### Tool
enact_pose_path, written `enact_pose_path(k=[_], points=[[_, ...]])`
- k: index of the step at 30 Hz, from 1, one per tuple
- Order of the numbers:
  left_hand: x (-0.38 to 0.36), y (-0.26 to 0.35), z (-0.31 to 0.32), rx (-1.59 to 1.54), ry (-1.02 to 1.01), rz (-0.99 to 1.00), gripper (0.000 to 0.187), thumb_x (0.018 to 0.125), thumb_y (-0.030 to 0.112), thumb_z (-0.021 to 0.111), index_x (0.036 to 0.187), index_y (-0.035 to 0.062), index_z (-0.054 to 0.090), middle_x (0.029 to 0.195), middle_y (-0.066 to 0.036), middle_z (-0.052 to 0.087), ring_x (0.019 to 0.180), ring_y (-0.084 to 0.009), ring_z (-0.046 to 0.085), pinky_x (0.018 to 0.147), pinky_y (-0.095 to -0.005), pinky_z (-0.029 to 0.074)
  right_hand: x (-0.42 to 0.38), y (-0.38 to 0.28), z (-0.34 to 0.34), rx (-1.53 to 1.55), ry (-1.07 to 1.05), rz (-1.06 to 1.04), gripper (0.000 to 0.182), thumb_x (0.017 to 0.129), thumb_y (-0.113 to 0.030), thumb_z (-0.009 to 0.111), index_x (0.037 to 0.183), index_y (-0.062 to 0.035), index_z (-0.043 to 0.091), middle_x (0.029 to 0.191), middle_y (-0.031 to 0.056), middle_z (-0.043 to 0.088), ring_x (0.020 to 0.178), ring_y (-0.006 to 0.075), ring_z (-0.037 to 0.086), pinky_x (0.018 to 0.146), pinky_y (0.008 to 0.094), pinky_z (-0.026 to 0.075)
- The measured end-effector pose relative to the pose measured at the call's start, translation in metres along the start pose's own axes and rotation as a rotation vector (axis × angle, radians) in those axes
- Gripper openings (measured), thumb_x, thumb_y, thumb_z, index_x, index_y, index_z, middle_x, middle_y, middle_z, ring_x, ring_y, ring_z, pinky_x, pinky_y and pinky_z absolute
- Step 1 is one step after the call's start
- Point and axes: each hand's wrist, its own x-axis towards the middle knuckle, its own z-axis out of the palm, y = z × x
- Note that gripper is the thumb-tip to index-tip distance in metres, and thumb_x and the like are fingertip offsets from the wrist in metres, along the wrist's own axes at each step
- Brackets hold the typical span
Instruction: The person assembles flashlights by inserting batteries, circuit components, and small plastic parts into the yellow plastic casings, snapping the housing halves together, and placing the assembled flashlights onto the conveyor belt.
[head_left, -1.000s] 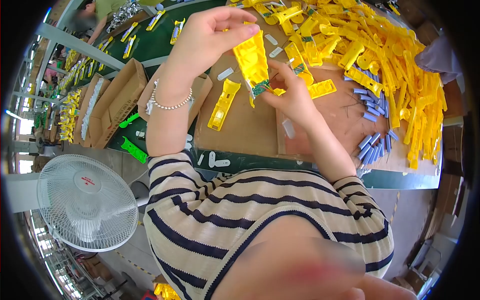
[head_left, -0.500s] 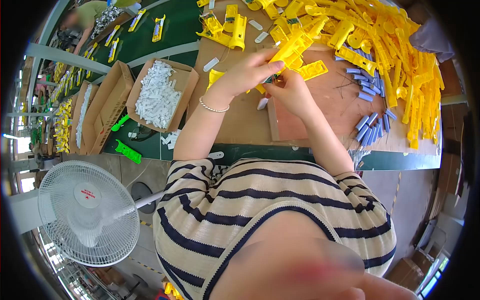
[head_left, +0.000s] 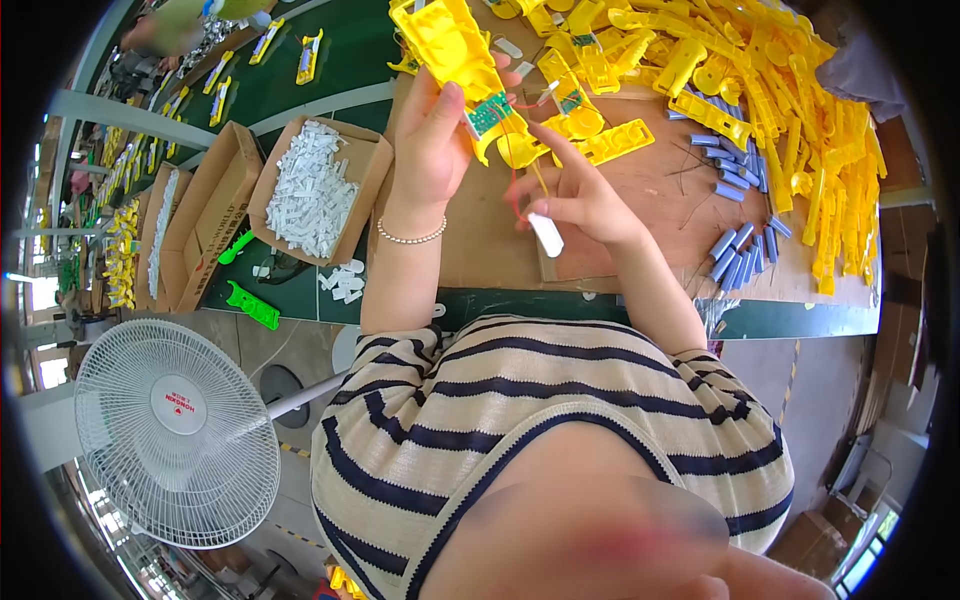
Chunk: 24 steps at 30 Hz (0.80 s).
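Note:
My left hand (head_left: 432, 150) is wrapped round a yellow plastic housing (head_left: 450, 50), raised with its hollow side showing. A green circuit board (head_left: 489, 115) sits at the housing's lower end, with thin red and yellow wires running from it. My right hand (head_left: 585, 205) is beside the wires, index finger stretched toward the housing. Its thumb and lower fingers pinch a small white strip (head_left: 546, 236) close to the looping red wire; their exact contact is partly hidden. Behind the hands, more yellow housings (head_left: 615, 143) lie on the board, one with a circuit board (head_left: 571, 103).
Yellow parts (head_left: 790, 130) pile up at the right, beside blue-purple cylinders (head_left: 740, 260) with leads. An open carton (head_left: 375, 190) of white strips stands at the left, near green parts (head_left: 253, 305). A fan (head_left: 180, 430) stands lower left. Finished-looking yellow units (head_left: 310, 57) lie farther off.
My left hand has turned the housing up and moved left, exposing its circuit board. My right hand has come away from it, lower, with the white strip and wires now in plain view.

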Motion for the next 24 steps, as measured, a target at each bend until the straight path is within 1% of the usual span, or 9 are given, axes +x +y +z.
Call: enact_pose_path(k=[2, 3, 5, 9, 12, 16, 19, 22, 24], points=[[-0.001, 0.004, -0.006, 0.094, 0.033, 0.019, 0.044, 0.096, 0.026, 0.05, 0.133, 0.0027, 0.039, 0.122, -0.016, 0.054, 0.109, -0.0272, 0.057, 0.094, -0.0408, 0.045, -0.007, -0.004, 0.004, 0.078, -0.025, 0.097, 0.079, 0.088, -0.003, 0.056, 0.148, -0.0083, 0.005, 0.092, 0.0178, 0.066, 0.073, 0.0187, 0.067, 0.061, 0.025, 0.051], [-0.002, 0.005, -0.009, 0.182, 0.055, 0.035, 0.041, 0.096, 0.024, 0.05, 0.13, 0.0019, 0.042, 0.12, -0.014, 0.056, 0.107, -0.0238, 0.057, 0.092, -0.0369, 0.045, -0.011, -0.006, 0.009, 0.07, 0.033, 0.08, 0.075, 0.088, -0.002, 0.055, 0.147, -0.0091, 0.01, 0.092, 0.018, 0.066, 0.069, 0.0208, 0.068, 0.056, 0.0245, 0.05], [-0.001, 0.004, -0.018, 0.421, 0.079, 0.101, 0.036, 0.096, 0.022, 0.05, 0.125, 0.0007, 0.047, 0.114, -0.009, 0.057, 0.101, -0.0165, 0.056, 0.088, -0.0295, 0.044, -0.024, -0.009, 0.005, 0.096, 0.09, 0.068, 0.063, 0.088, -0.001, 0.056, 0.142, -0.0045, 0.025, 0.09, 0.0188, 0.066, 0.071, 0.023, 0.068, 0.06, 0.0271, 0.052], [-0.017, -0.01, -0.025, 0.383, 0.142, -0.073, 0.036, 0.098, 0.021, 0.046, 0.127, 0.0015, 0.045, 0.112, -0.008, 0.057, 0.097, -0.0146, 0.057, 0.087, -0.0285, 0.044, -0.032, -0.021, -0.003, 0.365, 0.072, -0.041, 0.034, 0.087, -0.002, 0.058, 0.119, 0.005, 0.053, 0.086, 0.0205, 0.067, 0.075, 0.0276, 0.068, 0.069, 0.0346, 0.054], [-0.03, -0.027, -0.029, 0.33, 0.108, -0.167, 0.036, 0.098, 0.021, 0.041, 0.128, 0.0018, 0.043, 0.111, -0.01, 0.058, 0.094, -0.0153, 0.058, 0.084, -0.029, 0.047, -0.031, -0.022, 0.002, 0.229, 0.161, -0.124, 0.021, 0.088, -0.005, 0.058, 0.104, 0.0076, 0.06, 0.085, 0.0216, 0.067, 0.077, 0.0302, 0.068, 0.074, 0.0379, 0.054], [-0.046, -0.036, -0.016, 0.411, 0.049, -0.267, 0.036, 0.096, 0.02, 0.034, 0.125, 0.0014, 0.045, 0.106, -0.011, 0.059, 0.088, -0.0153, 0.06, 0.08, -0.0303, 0.05, -0.028, -0.035, -0.01, 0.018, 0.007, 0.058, 0.025, 0.096, -0.02, 0.051, 0.094, 0.0035, 0.059, 0.069, 0.012, 0.065, 0.062, 0.0188, 0.064, 0.061, 0.0261, 0.05], [-0.051, -0.03, 0.0, 0.598, -0.046, -0.24, 0.035, 0.091, 0.012, 0.036, 0.121, -0.0013, 0.048, 0.103, -0.01, 0.06, 0.087, -0.0169, 0.06, 0.08, -0.0291, 0.047, -0.022, -0.038, -0.004, -0.161, 0.118, 0.089, 0.032, 0.099, -0.028, 0.047, 0.085, -0.0006, 0.056, 0.057, 0.0048, 0.056, 0.05, 0.0123, 0.052, 0.052, 0.023, 0.042], [-0.052, -0.027, 0.008, 0.808, -0.124, -0.235, 0.034, 0.09, 0.009, 0.038, 0.12, -0.0023, 0.048, 0.098, -0.01, 0.061, 0.084, -0.0183, 0.059, 0.079, -0.0292, 0.046, -0.019, -0.038, -0.003, -0.103, 0.147, 0.102, 0.034, 0.099, -0.032, 0.044, 0.083, -0.0033, 0.052, 0.057, 0.0036, 0.051, 0.049, 0.0117, 0.047, 0.051, 0.0235, 0.038], [-0.052, -0.027, 0.008, 0.834, -0.1, -0.219, 0.035, 0.089, 0.009, 0.043, 0.122, -0.0006, 0.048, 0.087, -0.012, 0.062, 0.078, -0.0225, 0.062, 0.072, -0.0328, 0.048, -0.019, -0.034, -0.004, 0.009, 0.166, 0.056, 0.033, 0.099, -0.033, 0.044, 0.086, -0.0036, 0.052, 0.06, 0.0041, 0.051, 0.053, 0.0119, 0.048, 0.053, 0.0234, 0.039]])
